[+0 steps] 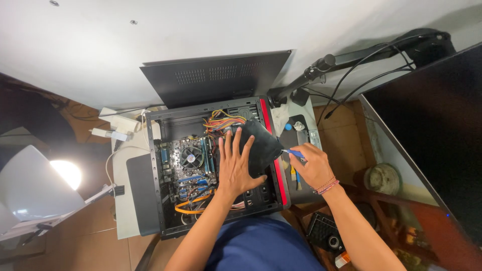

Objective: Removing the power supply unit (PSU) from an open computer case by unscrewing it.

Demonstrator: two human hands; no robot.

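open pc case [150, 185] lies on its side on the counter [123, 200], side panel off, red trim strip [273, 150] along its right edge. inside: motherboard [175, 165] w/ round cpu fan [191, 157] at centre-left, bundle of yellow/red/orange cables [221, 122] at top, orange cables [193, 205] looping at the bottom.

left hand [235, 168] is flat, fingers spread wide, palm pressing down on a black drive [263, 145] that sits tilted over the case's right side, near the drive bays. fingertips reach toward the cable bundle; thumb points right across the drive's lower edge.

right hand [314, 168] is just outside the case, right of the red strip, fingers pinched around a blue-handled screwdriver [292, 153] whose tip points left at the drive's right corner, touching or nearly so, can't tell which. beaded bracelets [327, 186] on that wrist.

removed side panel [216, 75] leans against the wall behind the case. under the right hand a dark tray [306, 193] w/ a few small tools. big dark monitor [432, 130] at far right, black cables [361, 70] running up to it. lit lamp [65, 173] at left. white power strip [118, 128] upper left of the case.
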